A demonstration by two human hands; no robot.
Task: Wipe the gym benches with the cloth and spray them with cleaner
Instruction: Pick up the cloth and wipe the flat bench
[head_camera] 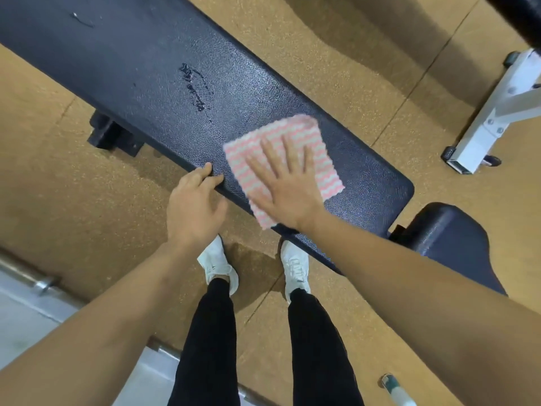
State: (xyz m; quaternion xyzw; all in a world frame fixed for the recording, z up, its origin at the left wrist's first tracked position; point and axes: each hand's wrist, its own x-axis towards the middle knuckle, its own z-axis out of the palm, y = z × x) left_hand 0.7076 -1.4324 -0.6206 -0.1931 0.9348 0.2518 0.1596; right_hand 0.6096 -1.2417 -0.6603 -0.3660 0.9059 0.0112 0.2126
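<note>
A long dark padded bench [164,83] runs diagonally from the upper left to the right. A pink and white striped cloth [295,133] lies flat on its near end. My right hand [287,186] presses on the cloth, palm down, fingers spread. My left hand [194,203] rests on the bench's near edge just left of the cloth, fingers curled over the rim. A wet streak [194,89] shows on the pad further left. A spray bottle [395,389] lies on the floor at the lower right, partly cut off.
A second dark pad [450,238] sits just right of the bench end. A white metal frame [494,112] stands at the right. A steel bar [41,284] lies on the floor at the left. My feet in white shoes [218,265] stand by the bench on tan flooring.
</note>
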